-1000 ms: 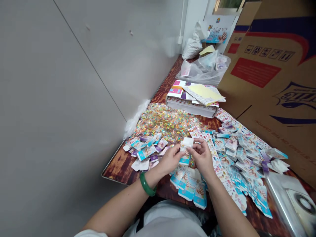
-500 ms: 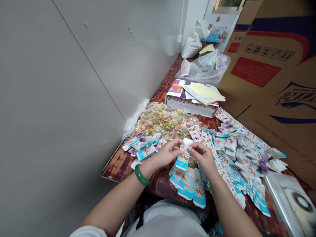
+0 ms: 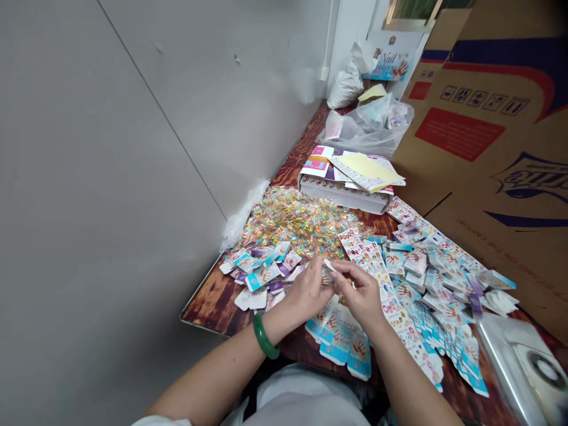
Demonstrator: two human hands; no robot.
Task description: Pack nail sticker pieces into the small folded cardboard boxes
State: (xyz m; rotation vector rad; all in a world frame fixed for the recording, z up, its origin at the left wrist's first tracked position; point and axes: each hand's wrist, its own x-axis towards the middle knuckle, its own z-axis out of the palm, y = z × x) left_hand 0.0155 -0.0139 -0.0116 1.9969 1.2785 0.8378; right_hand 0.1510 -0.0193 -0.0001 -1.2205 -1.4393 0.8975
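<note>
A small printed cardboard box (image 3: pixel 328 265) is pinched between both my hands above the table's front edge; only its white flap and a sliver of print show. My left hand (image 3: pixel 308 291), with a green bangle on the wrist, wraps round its left side and hides most of it. From the right, my right hand (image 3: pixel 358 291) grips it by thumb and fingertips near the flap. Flat blue-and-white cartons (image 3: pixel 339 337) lie fanned out below my hands. Just beyond spreads a heap of small clear packets with colourful pieces (image 3: pixel 295 219).
Blue and purple boxes (image 3: pixel 264 272) lie at left, more boxes (image 3: pixel 426 266) at right. Sticker sheets (image 3: pixel 377 272) run between. Behind stand a stack of printed sheets (image 3: pixel 344 195) and a plastic bag (image 3: pixel 368 127). A large carton (image 3: pixel 470 195) borders the right, a grey wall (image 3: pixel 133 177) the left.
The small box has turned, so its printed front, plain to see before, is now mostly covered by my fingers. My left hand has rolled inward and closed further round it.
</note>
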